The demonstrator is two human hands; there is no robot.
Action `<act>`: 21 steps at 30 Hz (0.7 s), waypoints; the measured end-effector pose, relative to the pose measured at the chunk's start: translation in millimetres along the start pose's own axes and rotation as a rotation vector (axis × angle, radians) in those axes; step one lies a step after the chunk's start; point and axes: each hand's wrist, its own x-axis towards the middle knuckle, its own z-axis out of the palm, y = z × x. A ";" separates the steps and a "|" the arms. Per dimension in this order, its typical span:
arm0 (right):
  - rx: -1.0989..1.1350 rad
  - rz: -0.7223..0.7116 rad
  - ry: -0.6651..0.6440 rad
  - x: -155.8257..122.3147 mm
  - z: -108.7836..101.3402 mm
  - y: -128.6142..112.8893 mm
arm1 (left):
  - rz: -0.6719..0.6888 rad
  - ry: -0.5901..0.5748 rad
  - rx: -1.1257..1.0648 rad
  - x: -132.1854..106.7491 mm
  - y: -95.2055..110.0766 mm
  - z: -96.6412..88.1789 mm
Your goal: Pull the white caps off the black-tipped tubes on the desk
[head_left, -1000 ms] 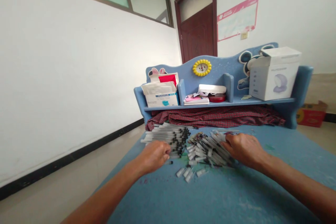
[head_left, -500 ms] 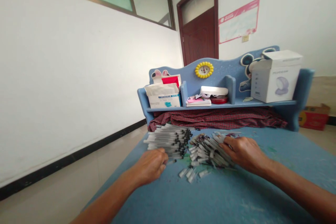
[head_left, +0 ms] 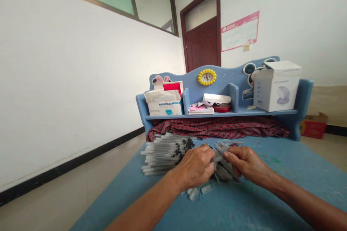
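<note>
My left hand, its fingers curled, reaches over a mixed pile of slim, clear pen-like pieces. Whatever its fingertips grip is hidden. Facing it from the right, my right hand is closed, thumb against fingers, at the same pile's edge. A pale, blurred piece shows between the hands, too smeared to name. Left of my left hand lies a stack of clear pens, side by side, with black ends pointing right. Short clear caps lie loose on the blue table, below the hands.
Along the table's back stands a blue shelf with a tissue-filled mask box, papers, a red round tin and a white carton. Checked cloth is bunched beneath it. A yellow flower clock hangs on its backboard.
My left hand has moved right, from beside the pen stack to the mixed pile near my right hand. My right hand stays at the pile. The view has shifted slightly.
</note>
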 end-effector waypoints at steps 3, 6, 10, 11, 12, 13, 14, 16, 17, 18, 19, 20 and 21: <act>0.092 0.105 -0.009 3.0 -4.5 3.3 | -0.032 0.047 -0.102 0.0 -9.3 9.5; 0.158 0.162 0.008 4.2 -8.4 4.5 | -0.077 0.046 -0.182 -5.3 -16.6 14.5; 0.225 0.199 0.040 4.3 -11.2 8.1 | -0.130 0.017 -0.232 -14.0 -23.9 17.2; 0.240 0.207 0.046 4.2 -11.4 9.5 | -0.139 0.020 -0.243 -15.5 -25.5 17.7; 0.255 0.213 0.050 4.1 -11.6 11.0 | -0.143 0.028 -0.256 -16.6 -26.9 18.4; 0.269 0.214 0.052 4.0 -11.8 12.2 | -0.139 0.037 -0.275 -17.3 -28.2 19.0; 0.285 0.210 0.050 4.0 -12.2 13.3 | -0.134 0.050 -0.299 -17.7 -29.3 19.7; 0.314 0.194 0.034 4.2 -13.6 14.4 | -0.139 0.067 -0.360 -17.9 -31.2 20.9; 0.324 0.182 0.021 4.3 -14.7 14.5 | -0.153 0.067 -0.392 -17.8 -31.9 21.4; 0.331 0.167 0.005 4.4 -15.9 14.4 | -0.172 0.062 -0.422 -17.7 -32.5 21.7; 0.333 0.153 -0.011 4.4 -17.2 14.2 | -0.192 0.051 -0.450 -17.6 -32.8 21.8; 0.333 0.140 -0.026 4.4 -18.6 13.8 | -0.214 0.040 -0.476 -17.4 -33.0 21.9; 0.333 0.131 -0.038 4.3 -20.0 13.4 | -0.232 0.031 -0.500 -17.2 -32.9 21.8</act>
